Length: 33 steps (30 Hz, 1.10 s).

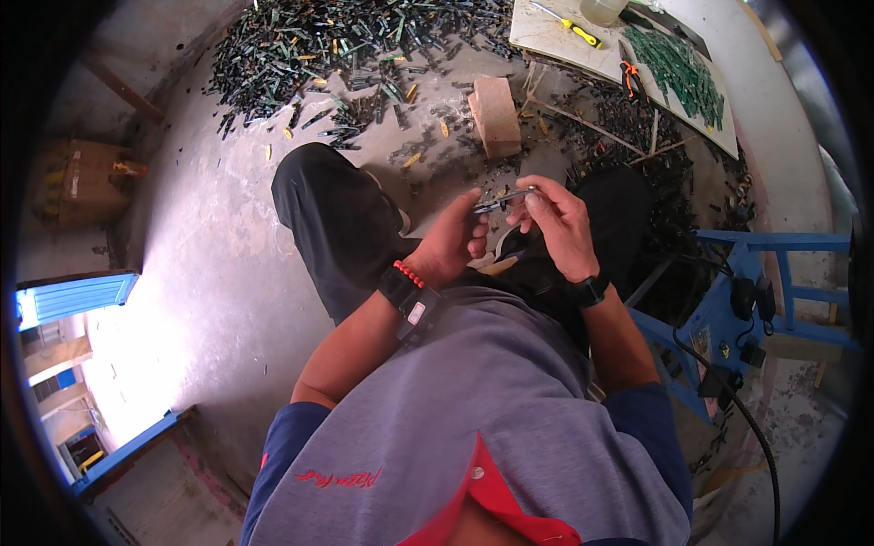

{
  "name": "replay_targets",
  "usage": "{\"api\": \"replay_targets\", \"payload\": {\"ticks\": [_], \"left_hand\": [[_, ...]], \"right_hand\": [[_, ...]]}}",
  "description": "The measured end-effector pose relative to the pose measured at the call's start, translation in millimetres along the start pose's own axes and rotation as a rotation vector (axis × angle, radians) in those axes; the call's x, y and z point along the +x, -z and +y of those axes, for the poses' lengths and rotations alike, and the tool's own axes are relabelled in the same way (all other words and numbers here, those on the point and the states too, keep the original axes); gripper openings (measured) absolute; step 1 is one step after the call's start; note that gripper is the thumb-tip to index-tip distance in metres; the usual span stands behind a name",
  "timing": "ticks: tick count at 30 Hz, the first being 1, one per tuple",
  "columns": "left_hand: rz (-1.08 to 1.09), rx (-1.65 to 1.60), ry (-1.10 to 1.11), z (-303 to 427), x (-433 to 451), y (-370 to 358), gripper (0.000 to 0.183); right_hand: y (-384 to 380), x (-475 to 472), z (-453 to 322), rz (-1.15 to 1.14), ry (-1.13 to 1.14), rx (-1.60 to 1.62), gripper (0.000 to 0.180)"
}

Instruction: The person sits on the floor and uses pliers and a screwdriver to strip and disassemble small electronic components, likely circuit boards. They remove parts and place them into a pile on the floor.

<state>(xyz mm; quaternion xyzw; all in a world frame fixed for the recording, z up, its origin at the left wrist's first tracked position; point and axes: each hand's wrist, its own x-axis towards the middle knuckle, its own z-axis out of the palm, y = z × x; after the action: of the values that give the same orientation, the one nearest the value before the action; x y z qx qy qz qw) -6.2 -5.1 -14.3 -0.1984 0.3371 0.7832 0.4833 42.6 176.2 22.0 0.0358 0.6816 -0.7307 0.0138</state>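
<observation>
A thin dark strip-like part (502,201) spans the gap between my two hands, above my lap. My left hand (454,235) grips its left end between thumb and curled fingers. At the other end, the thumb and forefinger of my right hand (556,222) pinch the tip; whether a small tool is also held there is too small to tell. Beyond my hands a pinkish brick-like block (498,116) rests on the floor. Small dark and yellow pieces lie scattered around it.
A big heap of dark strips (328,41) covers the far floor. On a pale board (546,41) at upper right lie a yellow-handled screwdriver (580,33), orange-handled pliers (631,78) and green strips (676,78). A blue stool (737,293) with black adapters and a cable is at right.
</observation>
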Motion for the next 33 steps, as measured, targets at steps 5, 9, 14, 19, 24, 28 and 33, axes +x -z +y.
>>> {"api": "replay_targets", "payload": {"ticks": [5, 9, 14, 19, 24, 28, 33], "left_hand": [[0.211, 0.145, -0.17, -4, 1, -4, 0.034], [0.18, 0.285, -0.224, -7, 2, -1, 0.031], [0.146, 0.277, -0.181, -4, -4, -5, 0.029], [0.185, 0.338, -0.155, -6, -1, -2, 0.032], [0.213, 0.419, -0.206, -8, -2, -2, 0.036], [0.205, 0.488, -0.213, -8, -4, -3, 0.042], [0.15, 0.412, -0.182, -8, -3, -7, 0.045]], "right_hand": [[-15, -6, -2, 0.125, -0.162, 0.29, 0.024], [-14, -3, 2, 0.141, -0.1, 0.073, 0.025], [-12, -1, -2, 0.102, -0.101, 0.045, 0.023], [-13, 0, -5, 0.076, -0.102, 0.057, 0.022], [-10, 1, -4, 0.049, -0.079, 0.036, 0.023], [-9, 3, -2, 0.062, -0.067, -0.002, 0.023], [-8, 8, -4, 0.058, -0.032, -0.078, 0.022]]}}
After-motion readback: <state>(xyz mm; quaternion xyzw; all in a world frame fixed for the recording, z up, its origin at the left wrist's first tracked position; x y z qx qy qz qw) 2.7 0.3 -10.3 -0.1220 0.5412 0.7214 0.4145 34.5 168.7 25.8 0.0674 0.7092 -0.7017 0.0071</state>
